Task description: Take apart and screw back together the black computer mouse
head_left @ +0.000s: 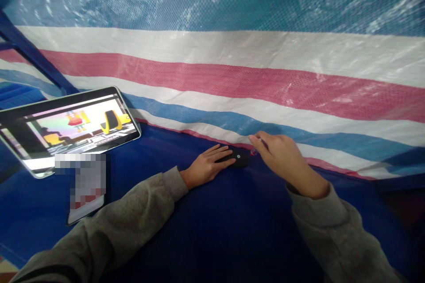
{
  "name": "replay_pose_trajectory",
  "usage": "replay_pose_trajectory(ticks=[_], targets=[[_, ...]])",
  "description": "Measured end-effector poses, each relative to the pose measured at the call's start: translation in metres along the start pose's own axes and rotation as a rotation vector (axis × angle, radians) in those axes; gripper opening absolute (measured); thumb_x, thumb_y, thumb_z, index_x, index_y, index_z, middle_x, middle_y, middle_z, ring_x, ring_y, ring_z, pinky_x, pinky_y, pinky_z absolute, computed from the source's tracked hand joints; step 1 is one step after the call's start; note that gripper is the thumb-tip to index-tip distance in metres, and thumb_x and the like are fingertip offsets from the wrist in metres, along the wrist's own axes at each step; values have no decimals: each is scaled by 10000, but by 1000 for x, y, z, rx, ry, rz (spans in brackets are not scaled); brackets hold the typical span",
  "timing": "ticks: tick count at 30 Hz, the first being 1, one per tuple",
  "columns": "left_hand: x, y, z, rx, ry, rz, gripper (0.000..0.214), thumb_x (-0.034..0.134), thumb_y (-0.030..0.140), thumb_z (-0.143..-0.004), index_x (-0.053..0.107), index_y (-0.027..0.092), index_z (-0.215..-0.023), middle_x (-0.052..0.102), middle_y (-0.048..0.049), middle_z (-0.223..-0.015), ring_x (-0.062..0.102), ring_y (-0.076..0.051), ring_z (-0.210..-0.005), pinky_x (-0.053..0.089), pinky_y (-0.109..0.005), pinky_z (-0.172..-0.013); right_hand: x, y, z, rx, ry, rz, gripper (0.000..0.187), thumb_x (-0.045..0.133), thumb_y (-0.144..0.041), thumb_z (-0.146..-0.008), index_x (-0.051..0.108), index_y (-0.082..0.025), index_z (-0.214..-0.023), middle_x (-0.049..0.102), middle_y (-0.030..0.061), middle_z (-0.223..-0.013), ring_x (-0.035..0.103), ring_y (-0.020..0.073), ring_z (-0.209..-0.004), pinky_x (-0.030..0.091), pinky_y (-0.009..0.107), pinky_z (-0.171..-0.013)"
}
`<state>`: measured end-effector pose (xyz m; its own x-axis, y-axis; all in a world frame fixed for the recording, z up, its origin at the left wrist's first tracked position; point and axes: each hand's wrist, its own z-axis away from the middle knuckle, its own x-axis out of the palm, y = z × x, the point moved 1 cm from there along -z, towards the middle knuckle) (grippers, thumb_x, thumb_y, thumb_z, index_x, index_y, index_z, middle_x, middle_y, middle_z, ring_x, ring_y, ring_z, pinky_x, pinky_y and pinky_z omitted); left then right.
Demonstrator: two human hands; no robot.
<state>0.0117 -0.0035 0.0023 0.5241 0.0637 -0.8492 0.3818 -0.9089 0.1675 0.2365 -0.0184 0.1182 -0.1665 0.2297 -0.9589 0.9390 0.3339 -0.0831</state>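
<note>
My left hand (208, 164) lies over a small black rounded device (239, 158) on the blue surface (212, 225). Its fingers are spread along the device's left part, with the thumb on the near side. A pale dot marks the device's top; it resembles a computer mouse, but its kind is not certain. Just right of it, my right hand (282, 152) is closed in a pinch around a thin rod-like thing (264, 143), mostly hidden by the fingers. Below the fingertips shows a small reddish, partly clear bit (253, 152); whether it belongs to the rod, I cannot tell.
A tablet (73, 128) playing a bright video leans at the left. In front of it lies a phone-like object (88, 203), largely pixelated. A striped plastic sheet (232, 79) hangs along the far edge, close behind both hands. A dark blue frame bar (36, 55) slants at the upper left.
</note>
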Motion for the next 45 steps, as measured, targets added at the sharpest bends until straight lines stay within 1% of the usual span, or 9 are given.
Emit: replay_pose_trajectory(ticks=[3, 5, 10, 15, 22, 29, 39, 41, 45], targets=[[1, 0, 0, 1, -2, -4, 387, 428, 186, -993, 492, 238, -1371, 510, -79, -1426, 408, -215, -1386, 361, -461, -1154, 2, 0, 0, -49, 27, -103, 289, 395, -239, -931, 645, -161, -1055, 712, 105, -990, 676, 238, -880, 468, 323, -752], [1, 0, 0, -1, 0, -11, 384, 426, 191, -995, 492, 233, -1371, 507, -84, -1428, 413, -216, -1382, 364, -460, -1152, 5, 0, 0, -57, 42, -181, 326, 394, -190, -912, 617, -148, -1146, 700, 113, -1060, 674, 240, -928, 487, 346, -814], [1, 0, 0, 3, 12, -21, 374, 416, 201, -1001, 496, 222, -1365, 513, -90, -1421, 435, -221, -1367, 376, -466, -1143, 9, -2, -3, -73, 89, -364, 325, 374, -209, -955, 625, -155, -1154, 719, 99, -1089, 679, 215, -994, 508, 349, -888], [0, 1, 0, 9, -4, -15, 379, 422, 187, -996, 497, 222, -1366, 510, -83, -1426, 411, -215, -1384, 355, -459, -1158, 12, -1, -3, -87, 175, -323, 326, 463, -264, -943, 612, -161, -1214, 678, 126, -1209, 658, 249, -1072, 509, 399, -928], [1, 0, 0, 10, 5, -10, 378, 415, 192, -998, 496, 237, -1365, 519, -70, -1419, 413, -218, -1382, 361, -473, -1154, 9, -3, -2, -79, 112, -226, 322, 447, -316, -952, 686, -136, -1071, 734, 143, -1014, 699, 269, -921, 536, 395, -841], [1, 0, 1, -6, 12, -7, 381, 416, 199, -998, 497, 237, -1368, 507, -83, -1428, 428, -215, -1373, 368, -459, -1149, 0, -8, 2, -115, 111, -289, 391, 400, -108, -866, 663, -133, -1154, 697, 120, -1174, 657, 243, -1083, 507, 383, -947], [1, -1, 1, -4, -9, -20, 400, 440, 176, -976, 505, 242, -1364, 512, -75, -1426, 427, -220, -1373, 372, -453, -1146, 1, -5, 1, -49, 79, -258, 293, 533, -338, -920, 693, -188, -1115, 761, 80, -961, 723, 230, -810, 549, 339, -756], [1, 0, 1, -9, 2, -23, 388, 441, 185, -977, 517, 243, -1353, 516, -77, -1422, 445, -218, -1360, 385, -447, -1137, 2, -5, 1, -55, 78, -263, 314, 485, -353, -945, 698, -185, -1102, 761, 84, -951, 721, 233, -836, 549, 349, -783], [1, 0, 1, -17, 16, -25, 374, 445, 196, -979, 532, 245, -1339, 534, -71, -1406, 465, -216, -1344, 398, -436, -1127, 6, -6, -1, -81, 111, -370, 392, 362, -327, -986, 655, -165, -1190, 704, 118, -1163, 665, 247, -1068, 507, 398, -938]])
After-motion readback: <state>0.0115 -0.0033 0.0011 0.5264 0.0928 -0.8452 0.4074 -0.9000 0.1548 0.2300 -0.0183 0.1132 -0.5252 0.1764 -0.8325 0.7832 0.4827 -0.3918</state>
